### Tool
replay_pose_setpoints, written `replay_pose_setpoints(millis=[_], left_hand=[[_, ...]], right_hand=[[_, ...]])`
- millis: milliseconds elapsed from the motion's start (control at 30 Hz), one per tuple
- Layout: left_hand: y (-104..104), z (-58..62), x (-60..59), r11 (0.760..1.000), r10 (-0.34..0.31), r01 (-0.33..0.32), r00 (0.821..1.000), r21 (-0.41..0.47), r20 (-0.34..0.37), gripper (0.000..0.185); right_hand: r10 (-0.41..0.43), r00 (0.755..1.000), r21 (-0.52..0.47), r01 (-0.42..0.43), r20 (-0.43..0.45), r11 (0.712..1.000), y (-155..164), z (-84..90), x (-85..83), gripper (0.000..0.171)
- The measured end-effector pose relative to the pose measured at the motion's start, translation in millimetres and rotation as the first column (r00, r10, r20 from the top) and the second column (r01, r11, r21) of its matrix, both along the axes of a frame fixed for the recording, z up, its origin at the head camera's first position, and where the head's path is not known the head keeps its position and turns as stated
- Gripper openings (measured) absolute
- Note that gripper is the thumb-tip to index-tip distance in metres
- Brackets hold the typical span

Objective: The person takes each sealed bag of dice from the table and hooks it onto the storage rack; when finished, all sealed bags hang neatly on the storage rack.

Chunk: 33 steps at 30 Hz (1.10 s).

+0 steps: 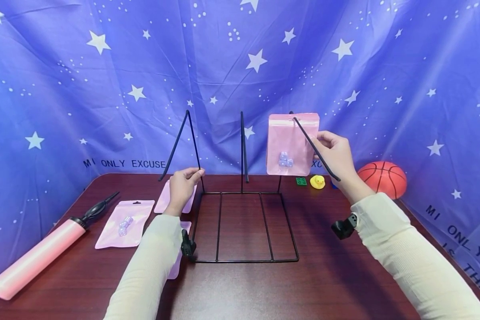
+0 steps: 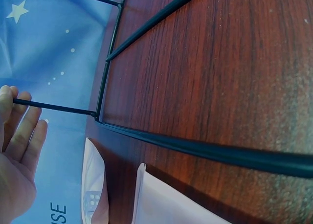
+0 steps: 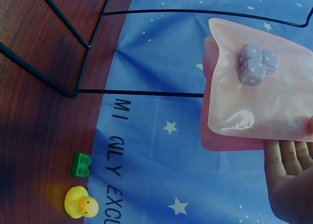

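A black wire rack (image 1: pixel 240 193) with three slanting prongs stands on the table. My left hand (image 1: pixel 182 186) pinches its left upright (image 1: pixel 195 149) between thumb and fingers, also visible in the left wrist view. At the right prong (image 1: pixel 329 166), a pink zip pouch (image 1: pixel 278 140) holding small lilac dice (image 1: pixel 286 161) hangs upright, the prong passing at its top hole. My right hand (image 1: pixel 338 153) pinches the pouch's right edge. In the right wrist view a darker pink pouch (image 3: pixel 227 143) shows just behind it, mostly hidden; the hand's fingers (image 3: pixel 275 160) lie behind the pouches.
Left of the rack lie a pouch with dice (image 1: pixel 108 233), another pouch (image 1: pixel 162 202) behind my left hand and one (image 1: pixel 176 266) partly under that forearm. A pink hand pump (image 1: pixel 40 260) lies far left. At the back right are a green block (image 1: pixel 301 181), yellow duck (image 1: pixel 317 182) and orange ball (image 1: pixel 384 178).
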<state>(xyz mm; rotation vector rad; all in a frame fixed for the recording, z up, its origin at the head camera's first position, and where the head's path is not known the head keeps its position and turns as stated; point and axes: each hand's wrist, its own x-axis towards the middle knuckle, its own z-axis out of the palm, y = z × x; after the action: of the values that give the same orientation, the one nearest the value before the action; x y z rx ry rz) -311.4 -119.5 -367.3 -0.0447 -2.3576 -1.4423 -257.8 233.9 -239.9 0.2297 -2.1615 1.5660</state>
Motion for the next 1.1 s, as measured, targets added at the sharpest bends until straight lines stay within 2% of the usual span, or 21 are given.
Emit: replay_pose_setpoints(millis=[333,567,667,867,1000,1100], left_hand=[[0,0.7,0.8,1.000,0.011,-0.011,1.000,-0.016,0.007,0.028],[0,0.9,-0.2,1.000,0.009,-0.009,1.000,-0.017,0.002,0.027],[0,0.5,-0.8,1.000,0.008,-0.008,1.000,-0.012,0.000,0.026],[0,0.1,-2.0,1.000,0.006,-0.006,1.000,-0.023,-0.011,0.025],[-1,0.6,-2.3,0.999,0.004,-0.005,1.000,-0.046,-0.021,0.025],[-2,1.1,-2.4,0.999,-0.010,0.009,1.000,-0.045,-0.021,0.025]], right_hand=[[-0.016,1.000,-0.001,0.016,-0.002,1.000,-1,-0.7,1.8,0.023],[-0.039,0.999,0.049,0.040,-0.008,0.998,5,-5.3,3.4,0.023],[-0.043,0.999,0.068,0.043,0.007,0.997,8,-8.8,4.2,0.029],[-0.058,0.996,0.199,0.042,0.073,0.979,16,-14.1,12.0,0.046],[-0.045,0.992,0.301,0.008,0.116,0.954,21,-17.0,19.3,0.048],[-0.018,0.991,0.333,-0.026,0.131,0.943,25,-20.2,22.1,0.046]])
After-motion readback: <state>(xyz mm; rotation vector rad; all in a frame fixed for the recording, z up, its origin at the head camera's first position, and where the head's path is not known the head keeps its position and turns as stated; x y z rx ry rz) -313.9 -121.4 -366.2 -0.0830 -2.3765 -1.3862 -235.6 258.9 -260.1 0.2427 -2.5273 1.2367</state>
